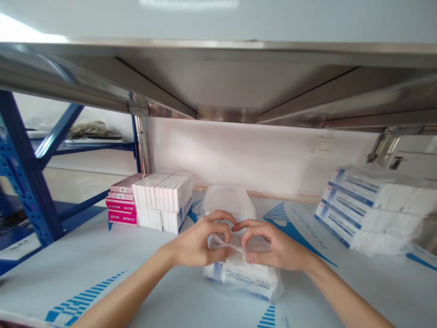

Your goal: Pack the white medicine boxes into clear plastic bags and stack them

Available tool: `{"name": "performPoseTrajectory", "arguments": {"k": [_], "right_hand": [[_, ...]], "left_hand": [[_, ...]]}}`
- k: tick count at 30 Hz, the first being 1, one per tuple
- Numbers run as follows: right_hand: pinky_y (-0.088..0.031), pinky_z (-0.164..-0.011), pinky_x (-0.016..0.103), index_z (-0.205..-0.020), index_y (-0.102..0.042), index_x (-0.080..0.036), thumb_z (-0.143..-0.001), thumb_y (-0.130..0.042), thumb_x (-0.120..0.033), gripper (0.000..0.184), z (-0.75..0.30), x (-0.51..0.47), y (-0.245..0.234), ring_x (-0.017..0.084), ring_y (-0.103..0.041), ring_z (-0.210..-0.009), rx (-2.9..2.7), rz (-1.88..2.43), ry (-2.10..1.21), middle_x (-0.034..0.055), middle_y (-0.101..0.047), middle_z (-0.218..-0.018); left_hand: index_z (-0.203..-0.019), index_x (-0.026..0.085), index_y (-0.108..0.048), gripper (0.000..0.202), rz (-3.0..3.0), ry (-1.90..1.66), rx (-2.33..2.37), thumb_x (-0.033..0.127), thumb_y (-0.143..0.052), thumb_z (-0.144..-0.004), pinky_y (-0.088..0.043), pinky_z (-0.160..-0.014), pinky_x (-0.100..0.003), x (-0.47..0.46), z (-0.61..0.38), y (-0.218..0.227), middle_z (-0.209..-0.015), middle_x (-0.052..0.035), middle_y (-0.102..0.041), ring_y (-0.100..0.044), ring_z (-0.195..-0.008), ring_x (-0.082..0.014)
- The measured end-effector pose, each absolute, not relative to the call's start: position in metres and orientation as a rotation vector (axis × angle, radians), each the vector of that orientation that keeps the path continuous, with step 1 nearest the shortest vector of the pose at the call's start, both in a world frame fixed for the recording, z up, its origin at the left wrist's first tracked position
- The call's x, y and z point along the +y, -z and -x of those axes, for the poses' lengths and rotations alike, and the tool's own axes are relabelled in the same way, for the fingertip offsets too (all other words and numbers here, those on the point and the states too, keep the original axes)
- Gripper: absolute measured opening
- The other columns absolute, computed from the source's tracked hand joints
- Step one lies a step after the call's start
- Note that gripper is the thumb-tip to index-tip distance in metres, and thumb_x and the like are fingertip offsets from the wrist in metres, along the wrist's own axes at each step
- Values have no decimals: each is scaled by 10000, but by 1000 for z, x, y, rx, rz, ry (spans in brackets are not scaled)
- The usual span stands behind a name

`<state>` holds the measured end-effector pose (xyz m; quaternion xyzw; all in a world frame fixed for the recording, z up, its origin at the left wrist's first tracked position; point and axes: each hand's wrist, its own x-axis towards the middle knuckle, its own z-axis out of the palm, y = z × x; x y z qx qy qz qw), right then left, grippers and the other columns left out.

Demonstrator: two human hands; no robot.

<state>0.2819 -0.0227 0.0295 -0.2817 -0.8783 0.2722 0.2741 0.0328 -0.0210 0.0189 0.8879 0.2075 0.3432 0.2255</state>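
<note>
Both my hands meet over a plastic-wrapped bundle of white and blue boxes (246, 278) lying on the shelf in front of me. My left hand (200, 241) has its fingers curled and pinches the clear wrap at the bundle's top. My right hand (273, 246) is curled the same way and pinches the wrap from the other side, the film stretched between the two. Just behind my hands lies another pale wrapped bundle (228, 200).
A block of white boxes (165, 198) stands at the back left beside a stack of pink boxes (122, 205). A wrapped stack of white and blue boxes (368, 209) sits at the right. A steel shelf (225, 77) hangs low overhead. Blue racking (20, 182) stands left.
</note>
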Motion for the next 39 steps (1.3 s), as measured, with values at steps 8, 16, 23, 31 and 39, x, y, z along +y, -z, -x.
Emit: {"name": "performPoseTrajectory", "arguments": {"k": [8, 16, 23, 31, 39], "right_hand": [[-439, -1031, 476, -765, -597, -227, -835, -692, -368, 183, -302, -22, -21, 258, -634, -1118, -2059, 790, -862, 86, -713, -1150], [-499, -895, 416, -893, -543, -246, -820, -690, -291, 170, -299, -29, -31, 241, -661, -985, -1930, 609, -933, 39, -707, -913], [-480, -744, 356, -870, -692, -222, -863, -601, -184, 98, -285, -30, -26, 207, -606, -798, -2096, 708, -326, 42, -645, -811], [-468, -762, 329, -824, -662, -229, -895, -554, -213, 129, -295, -20, -7, 216, -617, -824, -1830, 802, -292, 37, -663, -834], [-470, -760, 357, -720, -663, -226, -874, -525, -279, 214, -311, -22, -34, 219, -602, -739, -1513, 489, -856, 32, -630, -702]], "left_hand": [[-811, 194, -580, 96, -2451, -1226, 618, 115, -546, -854, -481, -959, -383, -26, -30, -13, -1133, -81, -640, -594, -1092, -222], [-1075, 203, -608, 221, -2408, -1178, 655, 240, -653, -862, -493, -872, -353, -31, -35, -18, -1011, -54, -670, -614, -958, -201], [-1040, 183, -680, 161, -2433, -1449, 801, 194, -546, -951, -485, -811, -327, -30, -43, -14, -904, -58, -643, -594, -878, -180], [-1108, 194, -698, 210, -2454, -1180, 729, 209, -560, -950, -489, -778, -301, -31, -37, -9, -896, -50, -684, -630, -837, -171], [-906, 193, -542, 131, -2117, -1364, 789, 187, -426, -965, -464, -834, -342, -37, -36, -16, -951, -61, -629, -599, -927, -194]]}}
